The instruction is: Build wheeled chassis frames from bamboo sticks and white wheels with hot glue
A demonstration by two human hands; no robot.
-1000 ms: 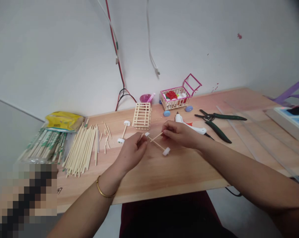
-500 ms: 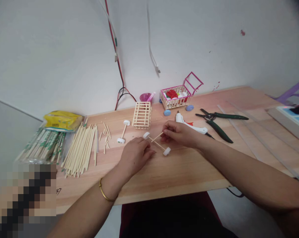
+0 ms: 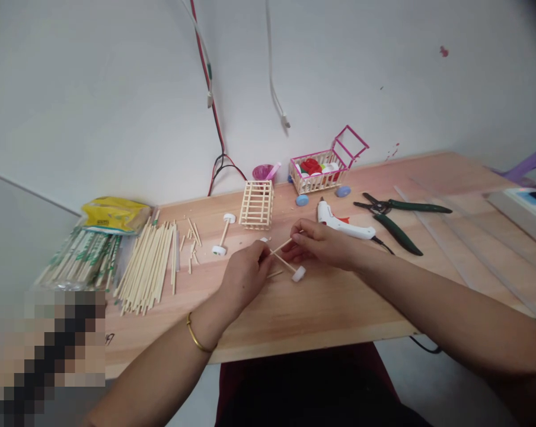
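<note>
A thin wooden stick [image 3: 281, 246] slants between my two hands, its right end pinched in the fingertips of my right hand [image 3: 318, 243]. The fingers of my left hand [image 3: 249, 270] close around its lower left end. Crossing under this stick is a wheel axle, a stick with a white wheel [image 3: 299, 274] at its near end; the far wheel is mostly hidden behind my left fingers. A short stick piece [image 3: 275, 274] lies beside my left fingertips. Beyond the hands stands a small stick-built basket [image 3: 256, 206], and left of it lies another wheeled axle [image 3: 224, 235].
A glue gun [image 3: 348, 227] and green-handled pruning shears [image 3: 396, 216] lie to the right. Behind them stands a pink-edged toy cart [image 3: 318, 178] full of caps. Loose sticks [image 3: 150, 270], packaged sticks [image 3: 83, 258] and a yellow packet [image 3: 115, 216] fill the left. Cables [image 3: 214, 127] hang along the wall.
My left hand has moved up and right, and its fingers have closed at the stick's left end. A short stick piece now shows beside it. The camera view has shifted slightly.
</note>
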